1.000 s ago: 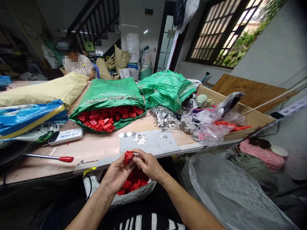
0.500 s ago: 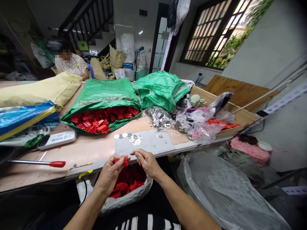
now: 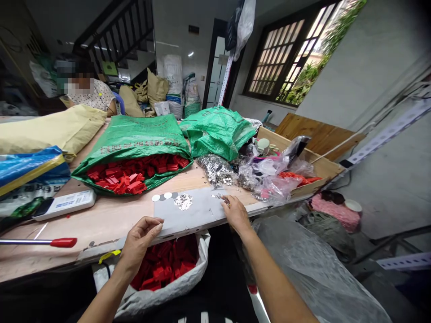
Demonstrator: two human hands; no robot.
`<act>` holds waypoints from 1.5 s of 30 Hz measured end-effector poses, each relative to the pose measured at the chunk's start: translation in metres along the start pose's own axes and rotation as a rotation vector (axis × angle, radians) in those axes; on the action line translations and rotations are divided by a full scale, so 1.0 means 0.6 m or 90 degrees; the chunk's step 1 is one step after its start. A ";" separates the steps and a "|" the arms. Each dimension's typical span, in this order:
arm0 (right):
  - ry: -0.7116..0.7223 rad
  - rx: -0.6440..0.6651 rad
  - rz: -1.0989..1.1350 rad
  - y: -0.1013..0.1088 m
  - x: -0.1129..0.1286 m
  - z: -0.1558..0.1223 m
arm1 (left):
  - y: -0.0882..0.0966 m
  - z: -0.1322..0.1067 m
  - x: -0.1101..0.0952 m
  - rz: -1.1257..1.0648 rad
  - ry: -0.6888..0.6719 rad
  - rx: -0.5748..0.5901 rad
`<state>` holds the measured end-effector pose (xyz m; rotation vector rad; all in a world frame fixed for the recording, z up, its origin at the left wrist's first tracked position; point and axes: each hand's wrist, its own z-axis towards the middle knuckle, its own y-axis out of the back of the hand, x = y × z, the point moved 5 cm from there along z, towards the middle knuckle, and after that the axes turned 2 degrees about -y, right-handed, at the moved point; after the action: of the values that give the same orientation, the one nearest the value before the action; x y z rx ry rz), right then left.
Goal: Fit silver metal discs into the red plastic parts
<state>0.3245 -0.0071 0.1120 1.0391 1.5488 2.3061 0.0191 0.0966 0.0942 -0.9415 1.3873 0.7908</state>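
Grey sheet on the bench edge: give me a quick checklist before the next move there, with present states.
1. Right hand at the small metal pieces on the grey sheet: ok.
2. Piece pinched in right fingertips: cannot tell.
3. Left hand empty, open, over the sheet's near edge: ok.
4. White sack of red parts open below the edge: ok.
5. Pile of shiny pieces on the sheet: ok.
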 end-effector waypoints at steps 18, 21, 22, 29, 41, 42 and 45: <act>0.036 -0.029 -0.087 -0.039 -0.011 0.059 | 0.114 0.195 -0.115 0.762 -0.275 -0.197; 0.055 -0.028 -0.097 -0.042 -0.016 0.063 | 0.101 0.207 -0.100 0.825 -0.276 -0.166; 0.059 -0.028 -0.095 -0.043 -0.018 0.064 | 0.096 0.209 -0.094 0.838 -0.280 -0.158; 0.126 -0.100 -0.009 -0.043 -0.027 0.056 | 0.085 0.201 -0.076 0.824 -0.331 -0.154; 0.066 -0.125 0.213 -0.040 -0.013 0.019 | 0.016 0.092 -0.061 0.231 -0.243 -0.092; 0.074 -0.114 0.227 -0.042 -0.002 0.013 | 0.003 0.078 -0.057 0.161 -0.206 -0.069; 0.108 -0.071 0.268 -0.050 0.038 -0.013 | -0.035 0.035 -0.035 -0.290 0.041 0.015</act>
<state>0.2959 0.0116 0.0947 1.2712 1.3377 2.7874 0.0462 0.1081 0.1158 -1.2154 1.1693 0.4013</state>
